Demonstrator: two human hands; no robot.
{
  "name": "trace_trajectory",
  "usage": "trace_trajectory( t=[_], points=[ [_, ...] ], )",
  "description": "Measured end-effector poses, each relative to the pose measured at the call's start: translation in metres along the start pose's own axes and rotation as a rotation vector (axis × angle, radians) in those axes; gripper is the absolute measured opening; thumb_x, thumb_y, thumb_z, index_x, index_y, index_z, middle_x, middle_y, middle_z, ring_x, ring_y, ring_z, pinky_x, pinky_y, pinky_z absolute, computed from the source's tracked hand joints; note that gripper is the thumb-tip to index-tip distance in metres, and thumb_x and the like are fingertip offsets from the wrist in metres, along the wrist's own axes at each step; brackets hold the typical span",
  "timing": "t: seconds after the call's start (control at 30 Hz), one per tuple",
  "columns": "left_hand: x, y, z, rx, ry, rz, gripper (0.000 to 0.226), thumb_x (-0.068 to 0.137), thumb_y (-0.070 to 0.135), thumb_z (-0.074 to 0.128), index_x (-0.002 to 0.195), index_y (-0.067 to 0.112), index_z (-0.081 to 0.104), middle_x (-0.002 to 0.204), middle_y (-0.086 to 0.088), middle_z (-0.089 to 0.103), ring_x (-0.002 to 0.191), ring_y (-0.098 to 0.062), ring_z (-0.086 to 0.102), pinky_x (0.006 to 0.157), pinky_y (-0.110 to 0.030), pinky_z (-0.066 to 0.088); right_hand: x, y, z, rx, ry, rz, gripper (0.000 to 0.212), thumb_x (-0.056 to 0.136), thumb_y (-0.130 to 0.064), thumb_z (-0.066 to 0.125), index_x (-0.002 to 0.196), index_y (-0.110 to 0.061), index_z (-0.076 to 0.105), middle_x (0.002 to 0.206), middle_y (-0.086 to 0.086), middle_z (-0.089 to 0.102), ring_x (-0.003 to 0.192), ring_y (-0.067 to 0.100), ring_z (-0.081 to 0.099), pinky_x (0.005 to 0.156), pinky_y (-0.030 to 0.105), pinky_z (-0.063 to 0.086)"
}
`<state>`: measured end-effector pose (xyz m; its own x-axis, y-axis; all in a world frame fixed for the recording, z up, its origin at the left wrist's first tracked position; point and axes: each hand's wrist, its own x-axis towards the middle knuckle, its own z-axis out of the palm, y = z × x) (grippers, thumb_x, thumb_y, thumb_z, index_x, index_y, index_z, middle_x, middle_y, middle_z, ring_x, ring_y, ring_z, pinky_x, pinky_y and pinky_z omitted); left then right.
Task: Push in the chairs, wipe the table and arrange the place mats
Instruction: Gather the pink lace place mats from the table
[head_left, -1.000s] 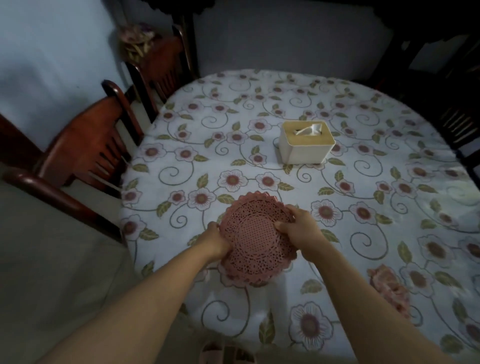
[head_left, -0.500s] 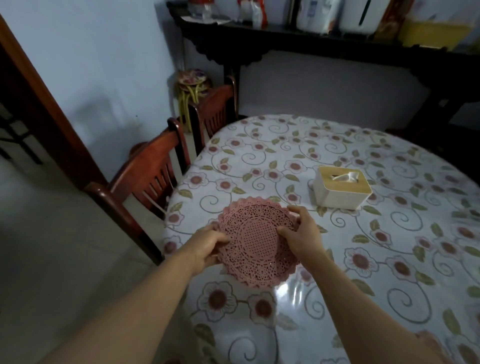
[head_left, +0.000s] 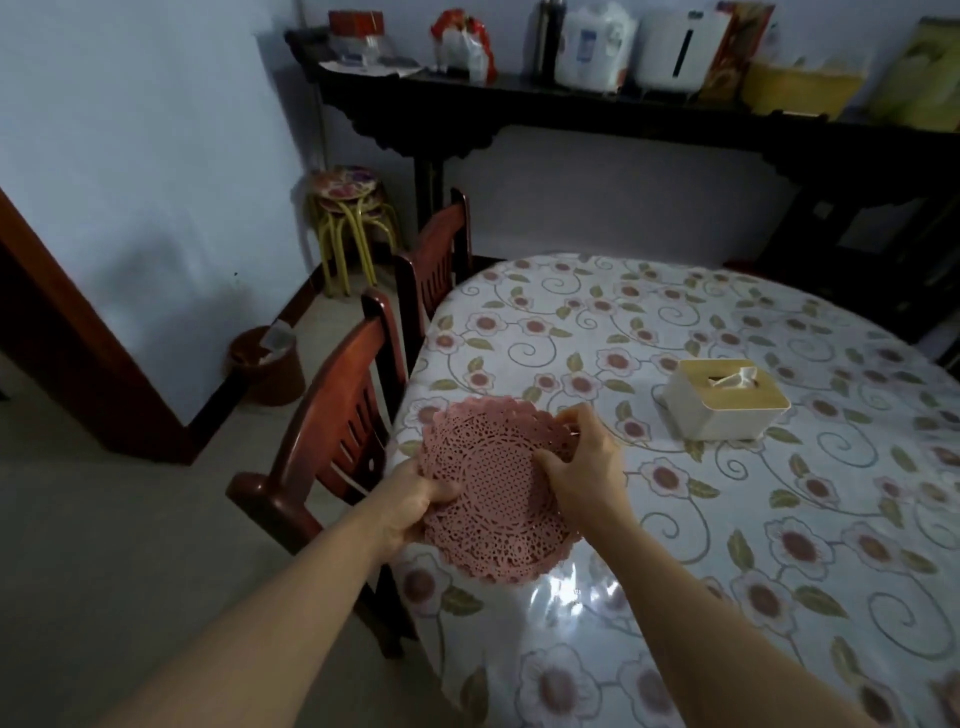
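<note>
The pink lace place mats (head_left: 493, 488) appeared as a stack, but how many lay in it could not be told; the left edge was covered by the left hand (head_left: 410, 506) and part of the right edge by the right hand (head_left: 584, 467). Both forearms ran off the bottom of the view, and the table (head_left: 779, 597) was cut off at the right and bottom. Left hand gripped the stack at its near-left rim, thumb on top, fingers hidden beneath. Right hand pinched the far-right rim, fingers curled over the edge. The stack was held over the table's left edge, tilted toward the viewer; contact with the flowered cloth could not be judged. Compared with half a second before, the view had swung further left and up, and the mats sat nearer the table's left edge, beside the near chair (head_left: 332, 436). A second chair (head_left: 441, 254) stood behind it, both close against the table. A tissue box (head_left: 724, 397) sat on the table well right of the mats. A bin (head_left: 267, 364), stacked stools (head_left: 348, 208) and a dark cluttered shelf (head_left: 623, 114) lined the wall.
</note>
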<state>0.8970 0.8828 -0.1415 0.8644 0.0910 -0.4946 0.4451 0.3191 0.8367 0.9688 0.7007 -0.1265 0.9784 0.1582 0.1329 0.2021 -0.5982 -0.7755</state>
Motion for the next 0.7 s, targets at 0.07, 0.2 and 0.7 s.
trace_trajectory(
  t=[0.07, 0.2, 0.7],
  points=[
    [0.007, 0.003, -0.012, 0.014, -0.011, 0.006, 0.033, 0.085, -0.009, 0.054, 0.115, 0.005, 0.058, 0.113, -0.017, 0.064, 0.103, -0.031, 0.060, 0.088, -0.039, 0.047, 0.006, -0.003, 0.008, -0.020, -0.008, 0.050, 0.028, 0.076, -0.013, 0.074, 0.080, -0.020, 0.047, 0.079, -0.003, 0.054, 0.071, 0.012, 0.051, 0.058, 0.020, 0.039],
    [0.016, 0.006, -0.023, -0.029, -0.027, -0.007, 0.034, 0.087, 0.005, 0.059, 0.121, 0.008, 0.056, 0.115, -0.015, 0.065, 0.106, -0.031, 0.061, 0.089, -0.041, 0.049, 0.017, -0.003, 0.012, -0.029, 0.022, 0.083, 0.025, 0.084, -0.012, 0.064, 0.077, -0.019, 0.042, 0.069, -0.003, 0.050, 0.062, 0.014, 0.048, 0.050, 0.028, 0.040],
    [0.045, 0.027, -0.025, -0.108, 0.325, 0.057, 0.019, 0.095, 0.014, 0.049, 0.112, 0.011, 0.058, 0.110, -0.014, 0.063, 0.095, -0.027, 0.061, 0.081, -0.037, 0.049, 0.063, 0.048, 0.026, -0.021, -0.007, 0.321, 0.020, 0.088, 0.000, 0.042, 0.095, -0.016, 0.053, 0.074, 0.002, 0.057, 0.068, 0.027, 0.059, 0.058, 0.040, 0.053]
  ],
)
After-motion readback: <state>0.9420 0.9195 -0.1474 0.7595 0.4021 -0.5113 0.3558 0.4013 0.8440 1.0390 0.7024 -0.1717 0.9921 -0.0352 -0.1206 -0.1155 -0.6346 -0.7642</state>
